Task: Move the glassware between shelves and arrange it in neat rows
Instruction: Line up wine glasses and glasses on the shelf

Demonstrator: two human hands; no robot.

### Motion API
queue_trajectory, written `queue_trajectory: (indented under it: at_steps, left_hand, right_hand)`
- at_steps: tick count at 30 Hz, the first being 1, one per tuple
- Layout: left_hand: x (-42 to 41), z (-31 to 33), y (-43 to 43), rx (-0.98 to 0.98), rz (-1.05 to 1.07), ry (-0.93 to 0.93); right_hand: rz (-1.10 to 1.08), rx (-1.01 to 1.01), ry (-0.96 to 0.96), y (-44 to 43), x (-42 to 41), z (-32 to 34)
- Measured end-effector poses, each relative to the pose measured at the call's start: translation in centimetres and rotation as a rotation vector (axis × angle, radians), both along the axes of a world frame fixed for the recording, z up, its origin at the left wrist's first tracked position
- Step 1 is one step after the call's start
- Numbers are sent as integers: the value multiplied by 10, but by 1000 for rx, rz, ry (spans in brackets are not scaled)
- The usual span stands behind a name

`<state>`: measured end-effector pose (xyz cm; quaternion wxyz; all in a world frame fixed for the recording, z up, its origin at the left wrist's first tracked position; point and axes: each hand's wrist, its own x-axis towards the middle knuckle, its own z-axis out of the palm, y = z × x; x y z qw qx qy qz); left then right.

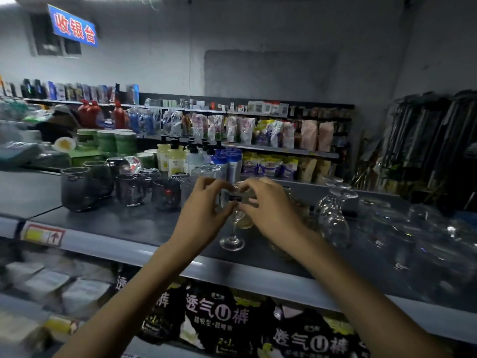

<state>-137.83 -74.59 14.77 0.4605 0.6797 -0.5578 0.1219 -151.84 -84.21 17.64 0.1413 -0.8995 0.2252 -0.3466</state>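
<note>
A clear stemmed wine glass (232,229) with a dark label on its bowl stands upright on the dark top shelf (124,228). My left hand (204,205) and my right hand (268,205) both grip its bowl from either side. Left of it, several smoky tumblers (77,188) stand upside down in loose rows. To the right, upturned wine glasses (333,215) stand close together, with more clear glassware (418,236) beyond them, blurred.
Pump bottles (170,157) and blue-capped bottles stand behind the tumblers. A price tag (42,235) sits on the shelf's front rail. Black packaged goods (219,319) hang below the shelf. Far shelves hold bags and bottles.
</note>
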Motion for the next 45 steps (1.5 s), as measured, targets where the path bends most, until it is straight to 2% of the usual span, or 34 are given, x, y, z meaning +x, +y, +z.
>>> queue_trajectory:
  at_steps: [6,7,9,11,12,15,17,19,22,25,28,34,37,41,43,45]
  left_hand:
    - [8,11,7,19,-62,99]
    - [7,14,13,14,-60,131]
    - [7,24,27,-14,-63,208]
    - [7,38,46,-82,-103,340]
    - [6,45,57,-129,-153,428]
    - [7,63,85,-279,-277,630]
    - [8,68,99,-341,-341,734]
    - [12,68,107,-358,-411,858]
    - [17,64,112,-304,-525,986]
    - [20,58,113,-257,-612,1065]
    - [18,51,109,-185,-657,1073]
    - [2,44,92,-48,-776,1035]
    - [-23,42,82,63,-750,892]
    - [-71,30,65,182,-677,519]
    - [-98,20,53,188,-626,451]
    - [-125,7,41,177,-622,472]
  right_hand:
    - [17,-89,-83,15,-6,-6]
    - [34,-77,-112,18,-7,-6]
    - [93,75,-190,27,-10,-4]
    - [124,232,-237,37,-12,-3]
    - [112,247,-231,39,-12,-5]
    - [88,181,-193,46,-13,-10]
    - [61,55,-248,47,-13,-10]
    - [97,2,-343,50,-13,-5]
    - [177,39,-400,56,-23,3]
    - [329,193,-437,66,-37,5]
    - [449,395,-624,66,-51,6]
    - [449,494,-795,56,-87,31]
    - [448,502,-793,55,-107,45]
    - [403,495,-748,60,-133,62]
    - [294,474,-718,62,-149,60]
    - [93,425,-649,64,-167,45]
